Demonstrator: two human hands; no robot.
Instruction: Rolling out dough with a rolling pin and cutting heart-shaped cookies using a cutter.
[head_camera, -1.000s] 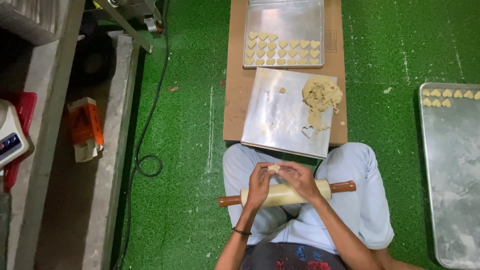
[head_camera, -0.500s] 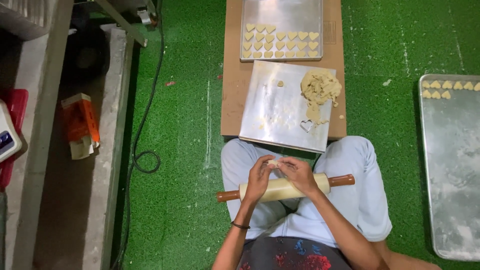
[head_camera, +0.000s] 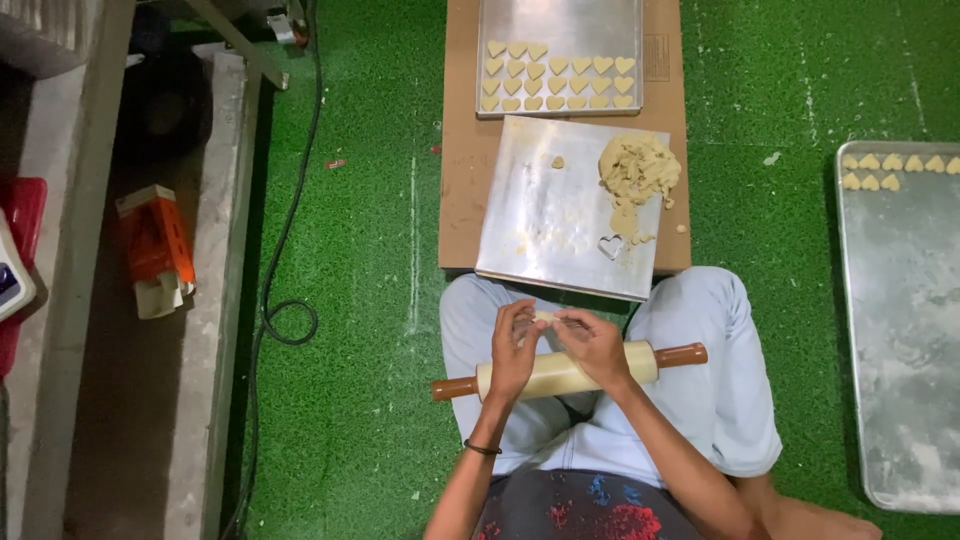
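Both my left hand (head_camera: 514, 352) and right hand (head_camera: 592, 347) pinch a small dough piece (head_camera: 543, 318) above the rolling pin (head_camera: 566, 369) lying across my lap. It looks soft, light and crumbly, so I judge gentle fingertip pressure at its edges best.

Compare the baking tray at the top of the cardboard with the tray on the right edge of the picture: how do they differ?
The top tray carries three rows of heart-shaped dough pieces and rests on cardboard. The right tray holds only a few pieces at its far end, looks floury, and lies on the green mat. Both are rectangular metal.
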